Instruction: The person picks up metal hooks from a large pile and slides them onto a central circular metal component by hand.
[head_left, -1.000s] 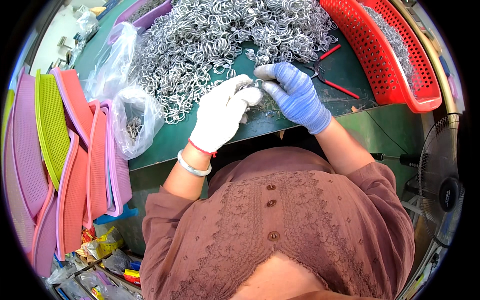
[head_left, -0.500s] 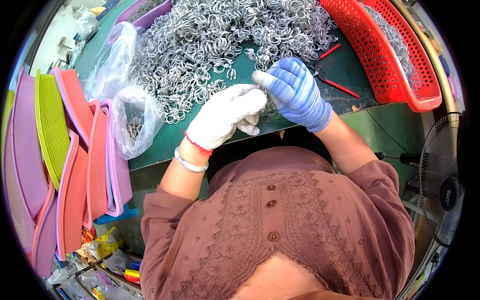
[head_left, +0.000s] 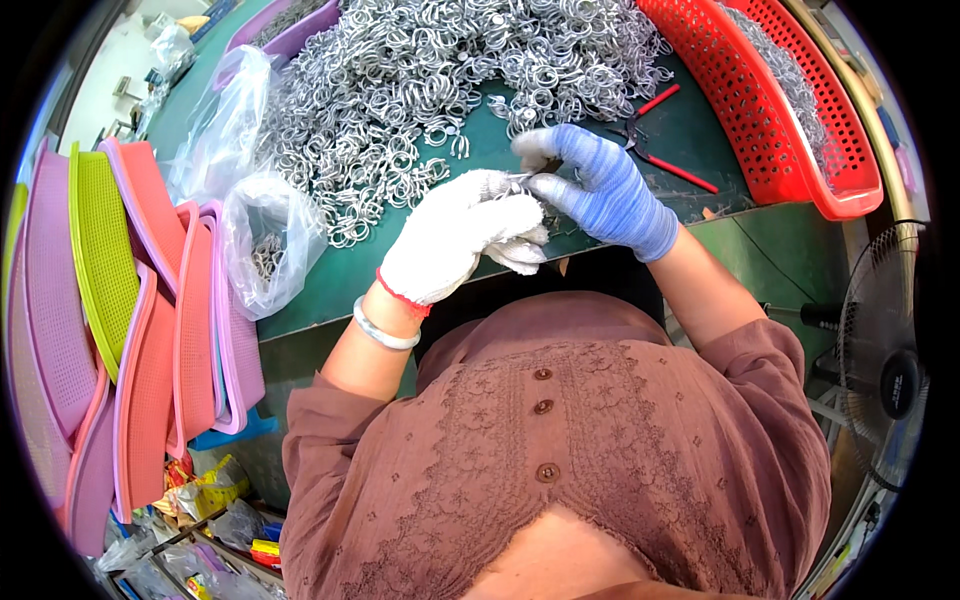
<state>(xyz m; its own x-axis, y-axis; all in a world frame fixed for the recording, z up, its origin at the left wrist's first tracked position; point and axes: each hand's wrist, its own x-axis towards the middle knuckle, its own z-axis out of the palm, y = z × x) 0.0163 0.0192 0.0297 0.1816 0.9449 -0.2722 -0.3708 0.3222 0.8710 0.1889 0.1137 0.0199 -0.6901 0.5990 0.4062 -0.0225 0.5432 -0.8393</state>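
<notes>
1. The left hand (head_left: 455, 240), in a white knit glove, is pinching a small metal ring (head_left: 522, 178) near the front edge of the green worktop (head_left: 480, 160).
2. The right hand (head_left: 600, 190), in a blue glove, is pinching the same ring.
3. A heap of metal rings (head_left: 420, 80) is lying behind them.
4. Red-handled pliers (head_left: 660, 150) are lying beside a red basket (head_left: 770, 110).

Ahead of my grips the heap of metal rings (head_left: 420, 90) covers most of the surface (head_left: 690, 130), blocking any reach forward. To my right a strip of bare green stays open, crossed only by the red-handled pliers (head_left: 665, 150), then the red basket (head_left: 790, 110) walls it. Left, plastic bags (head_left: 265, 240) crowd the near edge.
</notes>
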